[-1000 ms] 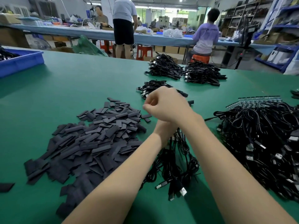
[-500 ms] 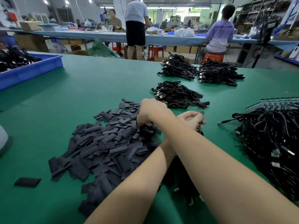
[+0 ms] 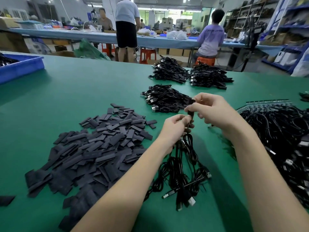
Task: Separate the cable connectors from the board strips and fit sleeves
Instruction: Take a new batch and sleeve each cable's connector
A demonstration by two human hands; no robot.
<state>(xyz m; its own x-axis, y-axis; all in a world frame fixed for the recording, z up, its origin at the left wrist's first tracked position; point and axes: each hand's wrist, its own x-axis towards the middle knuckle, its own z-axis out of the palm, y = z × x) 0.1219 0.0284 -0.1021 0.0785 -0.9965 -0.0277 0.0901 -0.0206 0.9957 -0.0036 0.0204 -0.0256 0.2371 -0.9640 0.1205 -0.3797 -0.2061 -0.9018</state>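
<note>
My left hand point(image 3: 173, 128) grips a bunch of black cables point(image 3: 182, 171) that hangs down onto the green table point(image 3: 83, 91). My right hand point(image 3: 212, 111) pinches a flat black sleeve point(image 3: 190, 108) over the upper end of one cable, just above my left fingers. The connector under the sleeve is hidden. A large heap of loose black sleeves point(image 3: 93, 148) lies to the left. On the right, a tangle of cables point(image 3: 280, 141) still hangs from a board strip point(image 3: 269, 102).
Three piles of finished cables point(image 3: 165, 97) lie beyond my hands, two near the far edge. A blue bin point(image 3: 21, 67) with cables stands far left. A stray sleeve point(image 3: 6, 200) lies at the left edge. People work at a bench behind.
My right hand left the sleeve heap with a sleeve and came back to the middle. My arms uncrossed and both hands now meet over the cable end.
</note>
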